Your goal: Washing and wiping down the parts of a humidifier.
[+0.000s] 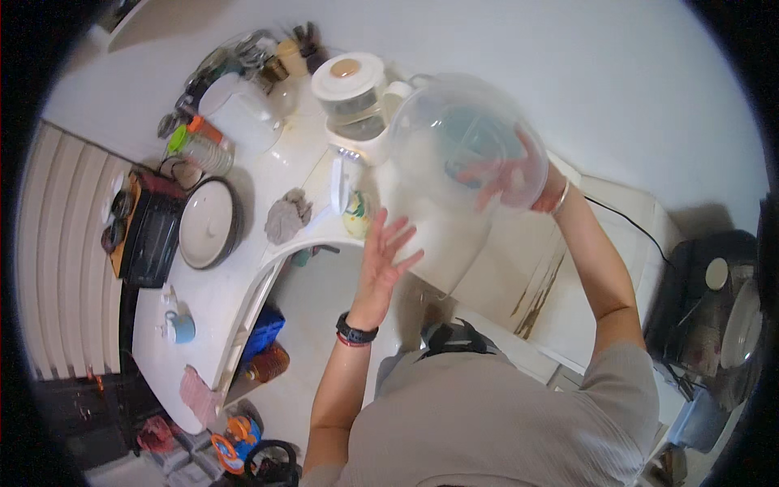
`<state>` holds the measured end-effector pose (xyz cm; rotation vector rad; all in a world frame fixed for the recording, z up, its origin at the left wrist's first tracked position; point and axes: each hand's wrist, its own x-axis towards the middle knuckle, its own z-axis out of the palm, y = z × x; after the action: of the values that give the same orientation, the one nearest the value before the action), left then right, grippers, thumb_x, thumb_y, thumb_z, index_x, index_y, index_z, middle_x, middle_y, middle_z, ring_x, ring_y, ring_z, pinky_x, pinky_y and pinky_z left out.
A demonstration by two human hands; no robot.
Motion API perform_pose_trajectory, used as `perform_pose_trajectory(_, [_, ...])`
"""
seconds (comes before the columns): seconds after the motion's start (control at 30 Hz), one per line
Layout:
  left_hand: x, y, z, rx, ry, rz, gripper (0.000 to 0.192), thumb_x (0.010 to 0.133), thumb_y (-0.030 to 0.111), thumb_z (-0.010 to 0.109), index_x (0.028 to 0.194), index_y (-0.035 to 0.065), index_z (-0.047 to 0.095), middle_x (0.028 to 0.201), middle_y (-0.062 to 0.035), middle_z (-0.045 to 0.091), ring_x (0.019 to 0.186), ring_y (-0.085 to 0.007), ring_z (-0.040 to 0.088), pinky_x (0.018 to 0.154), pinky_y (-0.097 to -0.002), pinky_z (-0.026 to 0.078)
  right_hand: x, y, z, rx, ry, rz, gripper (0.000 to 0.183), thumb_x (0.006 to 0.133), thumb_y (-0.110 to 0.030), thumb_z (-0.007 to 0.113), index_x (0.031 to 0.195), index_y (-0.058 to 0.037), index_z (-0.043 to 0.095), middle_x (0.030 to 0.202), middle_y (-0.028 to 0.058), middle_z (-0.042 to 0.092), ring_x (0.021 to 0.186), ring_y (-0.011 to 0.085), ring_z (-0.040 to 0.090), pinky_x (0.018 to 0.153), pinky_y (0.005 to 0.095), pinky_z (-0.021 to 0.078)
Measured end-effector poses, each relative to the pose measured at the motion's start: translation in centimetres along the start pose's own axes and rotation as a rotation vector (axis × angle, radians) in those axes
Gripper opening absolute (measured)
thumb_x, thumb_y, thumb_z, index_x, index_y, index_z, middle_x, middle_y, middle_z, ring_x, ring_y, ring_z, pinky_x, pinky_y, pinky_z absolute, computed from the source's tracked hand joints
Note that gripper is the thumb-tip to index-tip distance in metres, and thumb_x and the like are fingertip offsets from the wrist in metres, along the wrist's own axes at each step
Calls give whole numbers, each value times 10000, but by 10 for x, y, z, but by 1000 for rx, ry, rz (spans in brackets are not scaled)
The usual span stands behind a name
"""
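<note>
My right hand (514,173) is raised over the counter's right part, with a pale band at the wrist. It shows blurred through a large round translucent plastic container (420,125), which it holds up by the side; the exact finger contact is unclear. My left hand (383,274) is empty, fingers spread, in front of the counter's curved edge, with a black watch at the wrist. Just beyond its fingertips stands a bottle with a yellow-green pattern (356,219), a white spray trigger (336,185) beside it. A crumpled grey cloth (287,218) lies further left.
Behind stands a white lidded appliance (350,94), with a white jug (237,109) to its left. A wide bowl (207,224), a toaster oven (152,228) and a blue mug (181,329) occupy the left side. A dark rack (688,292) with dishes is at far right.
</note>
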<state>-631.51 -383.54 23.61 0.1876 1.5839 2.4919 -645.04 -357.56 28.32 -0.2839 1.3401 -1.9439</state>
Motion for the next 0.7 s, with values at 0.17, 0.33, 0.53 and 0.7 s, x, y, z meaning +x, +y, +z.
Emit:
perform_pose_trajectory(0.17, [-18, 26, -9, -138, 8, 162, 1134, 619, 666, 641, 1411, 127, 32, 1383, -185, 244, 1283, -362, 255, 1007, -502, 292, 9, 36, 80, -40, -383, 57, 635, 886, -480, 355, 1370, -90, 227, 1188, 204, 523, 801, 326, 639, 657, 264, 479])
perform_pose_trajectory(0.33, [-72, 41, -18, -255, 168, 157, 927, 689, 562, 618, 1382, 114, 196, 1346, -174, 329, 1250, -388, 310, 985, -506, 323, 40, 82, 105, -37, -440, 354, 579, 883, -337, 397, 1372, -106, 189, 1210, 165, 500, 873, 245, 622, 647, 262, 486])
perform_pose_trajectory(0.53, [-147, 49, -44, -292, 412, 246, 914, 709, 465, 667, 1375, 88, 167, 1335, -197, 322, 1220, -359, 368, 973, -462, 347, 50, 84, 143, -137, -73, 26, 240, 813, -239, 457, 1007, -97, 464, 941, 20, 472, 764, 90, 457, 619, 202, 373])
perform_pose_trajectory(0.7, [-204, 59, -50, -103, 597, 340, 909, 713, 463, 669, 1358, 41, 187, 1330, -211, 310, 1175, -369, 421, 936, -454, 392, 32, 65, 243, -612, -161, -510, 228, 767, 3, 481, 986, -56, 503, 882, 44, 522, 778, 127, 516, 635, 231, 416])
